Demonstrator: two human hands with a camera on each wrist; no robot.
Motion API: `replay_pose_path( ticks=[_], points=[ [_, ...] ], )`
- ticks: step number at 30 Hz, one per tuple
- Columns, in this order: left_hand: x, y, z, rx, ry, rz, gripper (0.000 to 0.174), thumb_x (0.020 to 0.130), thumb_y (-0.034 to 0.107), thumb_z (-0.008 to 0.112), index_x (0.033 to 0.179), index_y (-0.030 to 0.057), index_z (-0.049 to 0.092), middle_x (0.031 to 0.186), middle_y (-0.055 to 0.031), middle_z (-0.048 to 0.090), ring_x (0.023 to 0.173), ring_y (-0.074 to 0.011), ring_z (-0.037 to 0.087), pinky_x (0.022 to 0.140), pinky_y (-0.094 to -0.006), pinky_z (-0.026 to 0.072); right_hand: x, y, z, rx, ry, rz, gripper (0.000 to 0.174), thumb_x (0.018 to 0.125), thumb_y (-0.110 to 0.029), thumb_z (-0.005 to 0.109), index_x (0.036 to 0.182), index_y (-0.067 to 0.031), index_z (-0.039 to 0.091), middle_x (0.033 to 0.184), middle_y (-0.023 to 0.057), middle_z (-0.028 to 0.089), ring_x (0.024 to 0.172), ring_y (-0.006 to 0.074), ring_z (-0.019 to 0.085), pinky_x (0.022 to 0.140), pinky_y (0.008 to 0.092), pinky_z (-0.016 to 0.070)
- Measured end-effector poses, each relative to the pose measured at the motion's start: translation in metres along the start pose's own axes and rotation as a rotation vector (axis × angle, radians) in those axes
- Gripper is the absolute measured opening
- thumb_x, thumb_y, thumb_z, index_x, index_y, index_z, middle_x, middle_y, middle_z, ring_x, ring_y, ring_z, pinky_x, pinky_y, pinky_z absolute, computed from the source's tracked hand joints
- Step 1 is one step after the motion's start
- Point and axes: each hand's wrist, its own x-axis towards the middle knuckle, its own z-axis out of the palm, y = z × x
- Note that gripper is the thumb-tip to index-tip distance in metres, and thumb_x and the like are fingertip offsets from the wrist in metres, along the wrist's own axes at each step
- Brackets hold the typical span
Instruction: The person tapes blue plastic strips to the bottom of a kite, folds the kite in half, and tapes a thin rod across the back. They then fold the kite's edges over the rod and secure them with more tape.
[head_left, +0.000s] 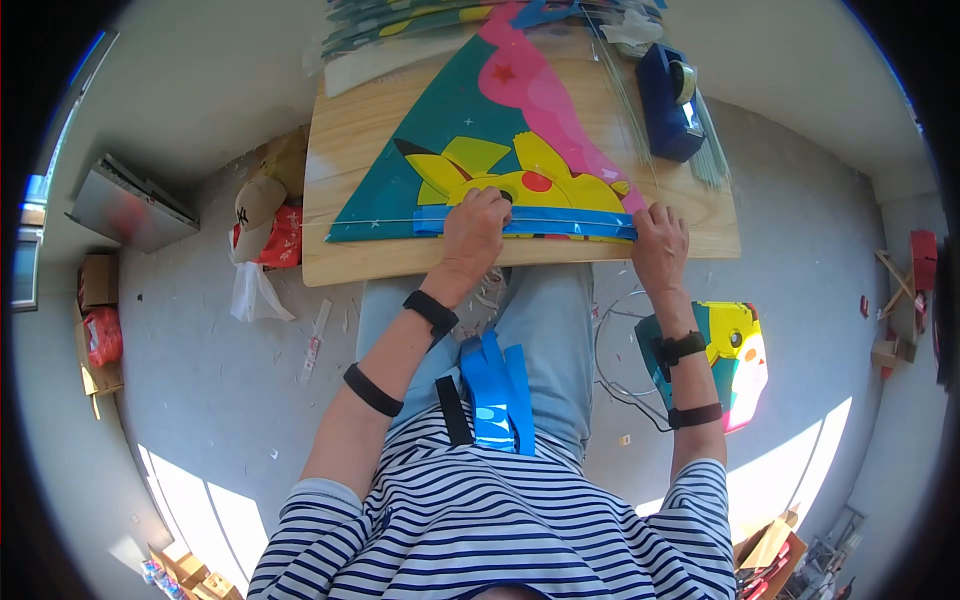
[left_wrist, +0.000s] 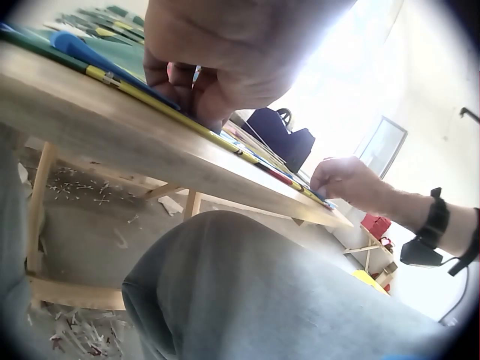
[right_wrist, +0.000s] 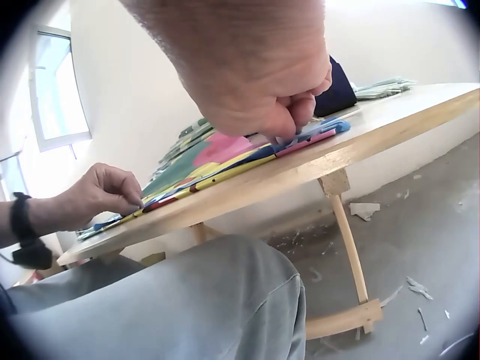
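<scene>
A teal, pink and yellow printed triangular sheet (head_left: 440, 130) lies on the wooden table, a blue strip (head_left: 570, 222) along its near edge. A thin pale rod (head_left: 365, 222) runs along the strip and past its left end. With curled fingers, my left hand (head_left: 475, 235) (left_wrist: 225, 52) pinches the strip near the sheet's middle; its fingertips partly hide strip and rod. At the sheet's right corner my right hand (head_left: 660, 245) (right_wrist: 247, 75) pinches the strip's right end, seen as a blue end (right_wrist: 337, 126) beside the fingers in the right wrist view.
A blue tape dispenser (head_left: 668, 105) and pale thin rods (head_left: 712, 150) are at the table's back right. More printed sheets (head_left: 400, 25) are piled at the back. Blue strips (head_left: 492, 395) lie on the lap. Another printed piece (head_left: 735, 340) is low on the right.
</scene>
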Motion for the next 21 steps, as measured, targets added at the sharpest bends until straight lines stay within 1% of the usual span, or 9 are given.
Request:
replay_pose_path(
  ticks=[5, 7, 8, 10, 14, 16, 17, 19, 21],
  points=[
    [-0.003, -0.001, 0.001, -0.007, 0.009, -0.001, 0.004, 0.08, 0.005, 0.071, 0.079, 0.0055, 0.067, 0.09, -0.0061, 0.064, 0.091, -0.0279, 0.062, 0.075, -0.04, 0.0525, -0.017, -0.008, 0.007, 0.012, 0.031, -0.014, 0.016, 0.08, -0.001, 0.066, 0.095, -0.0052, 0.067, 0.095, 0.0106, 0.064, 0.094, 0.0293, 0.061, 0.081, 0.044, 0.0471],
    [-0.004, -0.002, 0.003, 0.002, 0.021, 0.022, 0.003, 0.081, 0.005, 0.07, 0.08, 0.0056, 0.067, 0.09, -0.0062, 0.063, 0.09, -0.028, 0.062, 0.074, -0.0401, 0.0522, -0.026, -0.015, 0.003, -0.026, 0.119, -0.03, 0.019, 0.082, -0.005, 0.066, 0.101, -0.003, 0.068, 0.094, 0.0112, 0.064, 0.096, 0.0297, 0.062, 0.084, 0.0443, 0.0485],
    [-0.003, -0.002, 0.002, 0.005, 0.021, 0.018, 0.003, 0.081, 0.005, 0.07, 0.08, 0.0056, 0.067, 0.09, -0.0062, 0.063, 0.09, -0.028, 0.062, 0.074, -0.0401, 0.0522, -0.027, -0.018, 0.0, -0.022, 0.118, -0.032, 0.019, 0.082, -0.005, 0.066, 0.101, -0.003, 0.068, 0.094, 0.0112, 0.064, 0.096, 0.0297, 0.062, 0.084, 0.0443, 0.0485],
    [-0.006, 0.001, 0.0, 0.007, 0.034, 0.025, 0.002, 0.082, 0.006, 0.069, 0.081, 0.0057, 0.067, 0.09, -0.0059, 0.063, 0.09, -0.0282, 0.062, 0.073, -0.0402, 0.0518, -0.035, -0.024, -0.007, -0.073, 0.144, -0.093, 0.025, 0.085, -0.01, 0.068, 0.109, -0.0011, 0.068, 0.096, 0.0121, 0.064, 0.102, 0.0307, 0.062, 0.091, 0.0454, 0.0481],
    [-0.006, 0.0, 0.0, 0.04, 0.055, 0.069, 0.002, 0.082, 0.006, 0.068, 0.083, 0.0058, 0.067, 0.089, -0.0069, 0.061, 0.088, -0.0288, 0.062, 0.073, -0.0405, 0.0514, -0.034, -0.032, -0.013, -0.045, 0.096, -0.049, 0.03, 0.088, -0.015, 0.069, 0.113, 0.0001, 0.067, 0.103, 0.0139, 0.064, 0.107, 0.0318, 0.061, 0.097, 0.0473, 0.046],
    [-0.008, -0.002, -0.002, 0.042, 0.023, 0.115, 0.005, 0.082, 0.008, 0.07, 0.082, 0.0052, 0.065, 0.09, -0.0083, 0.061, 0.089, -0.0291, 0.061, 0.074, -0.0406, 0.0511, -0.032, -0.035, -0.016, -0.093, -0.005, -0.029, 0.031, 0.089, -0.018, 0.069, 0.113, 0.0004, 0.066, 0.111, 0.0147, 0.062, 0.111, 0.0321, 0.06, 0.102, 0.0483, 0.0437],
    [-0.008, 0.0, -0.006, 0.045, 0.027, 0.113, 0.005, 0.082, 0.008, 0.07, 0.082, 0.0052, 0.065, 0.09, -0.0083, 0.061, 0.089, -0.0291, 0.061, 0.074, -0.0406, 0.0511, -0.031, -0.035, -0.018, -0.091, -0.003, -0.033, 0.031, 0.089, -0.018, 0.069, 0.113, 0.0004, 0.066, 0.111, 0.0147, 0.062, 0.111, 0.0321, 0.06, 0.102, 0.0483, 0.0437],
    [-0.009, 0.004, -0.013, 0.028, -0.003, 0.196, 0.011, 0.081, 0.011, 0.073, 0.084, 0.0052, 0.065, 0.093, -0.0092, 0.06, 0.09, -0.0279, 0.061, 0.075, -0.0407, 0.051, -0.028, -0.029, -0.02, -0.064, 0.013, -0.079, 0.031, 0.089, -0.018, 0.07, 0.112, 0.0008, 0.066, 0.115, 0.0152, 0.061, 0.112, 0.0331, 0.059, 0.108, 0.0489, 0.0416],
    [-0.011, 0.005, -0.021, 0.077, -0.038, 0.232, 0.014, 0.08, 0.012, 0.075, 0.086, 0.0051, 0.065, 0.095, -0.0092, 0.061, 0.091, -0.0274, 0.061, 0.076, -0.041, 0.0511, -0.025, -0.023, -0.018, -0.035, -0.006, -0.096, 0.03, 0.088, -0.018, 0.07, 0.111, 0.001, 0.066, 0.113, 0.015, 0.061, 0.111, 0.0337, 0.06, 0.11, 0.0491, 0.0411]
  ],
)
